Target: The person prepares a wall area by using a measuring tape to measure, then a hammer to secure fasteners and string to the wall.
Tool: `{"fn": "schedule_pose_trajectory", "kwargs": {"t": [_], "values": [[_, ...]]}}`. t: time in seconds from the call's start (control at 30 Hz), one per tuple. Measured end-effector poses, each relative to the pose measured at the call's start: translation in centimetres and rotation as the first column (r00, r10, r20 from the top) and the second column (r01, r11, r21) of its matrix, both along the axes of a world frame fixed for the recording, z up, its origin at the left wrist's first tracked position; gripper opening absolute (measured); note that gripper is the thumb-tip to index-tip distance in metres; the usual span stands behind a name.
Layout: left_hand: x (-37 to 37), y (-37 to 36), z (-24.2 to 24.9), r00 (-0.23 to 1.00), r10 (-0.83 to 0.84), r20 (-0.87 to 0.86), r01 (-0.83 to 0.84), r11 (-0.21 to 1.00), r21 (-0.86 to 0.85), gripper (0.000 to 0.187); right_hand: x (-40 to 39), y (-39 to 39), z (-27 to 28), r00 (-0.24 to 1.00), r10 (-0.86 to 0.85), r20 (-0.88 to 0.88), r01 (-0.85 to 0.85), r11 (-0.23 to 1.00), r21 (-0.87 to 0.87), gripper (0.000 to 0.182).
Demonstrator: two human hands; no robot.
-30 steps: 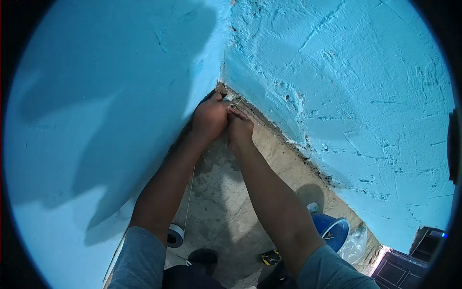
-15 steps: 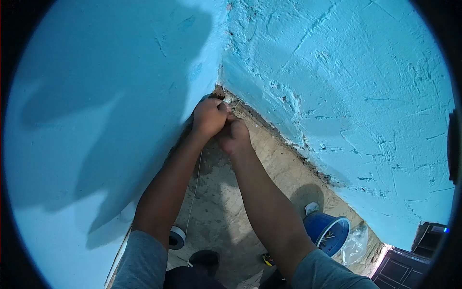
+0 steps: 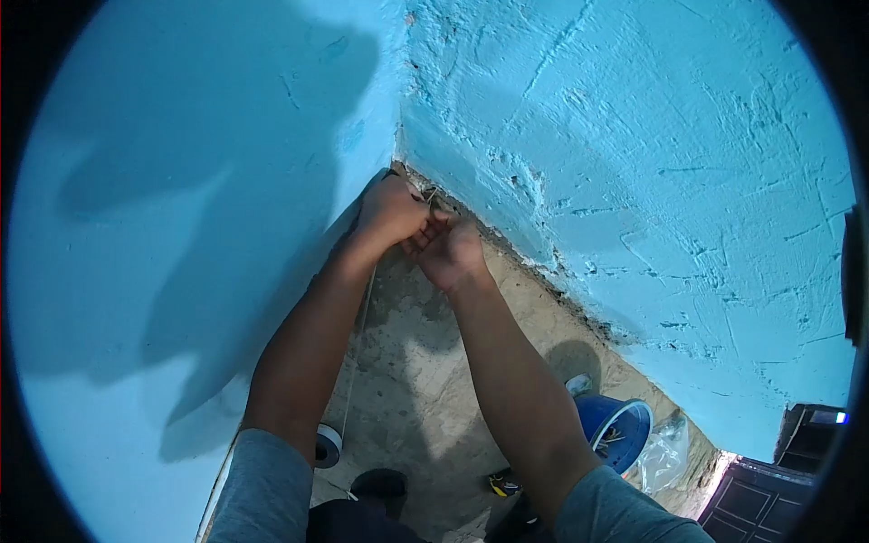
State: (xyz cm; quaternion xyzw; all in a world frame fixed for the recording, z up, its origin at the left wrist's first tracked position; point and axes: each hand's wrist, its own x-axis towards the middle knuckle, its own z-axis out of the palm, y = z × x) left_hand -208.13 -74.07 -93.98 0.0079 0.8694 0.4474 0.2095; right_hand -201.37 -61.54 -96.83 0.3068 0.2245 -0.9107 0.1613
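Observation:
Both hands meet low in the corner between the two blue walls. My left hand (image 3: 393, 214) is closed, back facing up, with its fingertips mostly hidden. A thin white string (image 3: 366, 312) runs from under it down to a white-rimmed roll (image 3: 329, 445) on the floor. My right hand (image 3: 455, 255) is turned palm up beside it, fingers curled against the left fingers; whatever they grip is too small to make out. A thin pale stick or nail (image 3: 432, 195) stands just beyond the fingers, by the right wall's base.
A blue bucket (image 3: 625, 425) holding small items stands at lower right, with a clear plastic bag (image 3: 665, 454) next to it. A yellow-and-black object (image 3: 503, 484) lies on the concrete floor (image 3: 407, 380). Rough blue walls (image 3: 634, 163) hem in the corner; a dark panelled door (image 3: 756, 507) is at far right.
My right hand has rolled outward, showing more palm, and its fingers have loosened a little. My left hand stays in the corner. The view has shifted slightly.

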Motion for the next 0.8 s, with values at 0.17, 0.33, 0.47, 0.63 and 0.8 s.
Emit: {"fn": "schedule_pose_trajectory", "kwargs": {"t": [0.17,0.33,0.47,0.63,0.8], "values": [[-0.2,0.2,-1.4,0.995,0.016,-0.094,-0.021,0.998,-0.061,0.020,-1.0,-0.1,0.6,0.993,0.103,0.050,-0.111,0.970,0.215,0.020],[-0.1,0.0,-2.5,0.974,0.092,-0.208,-0.101,0.994,-0.032,0.020,-1.3,0.0,2.6,0.983,0.147,0.106,-0.181,0.813,0.553,0.018],[0.6,-0.6,-3.8,0.935,0.007,-0.356,-0.083,0.976,-0.199,0.022,-1.3,0.8,0.1,0.985,0.153,0.082,-0.171,0.769,0.617,0.017],[0.9,-0.9,-2.8,0.962,-0.044,-0.270,-0.040,0.954,-0.296,0.023,-0.5,1.5,0.4,0.921,0.383,0.076,-0.286,0.529,0.799,0.019],[0.7,-0.4,-2.3,0.955,-0.021,-0.294,-0.087,0.933,-0.350,0.025,-0.2,1.0,1.1,0.961,0.267,0.072,-0.190,0.451,0.872,0.021]]}}
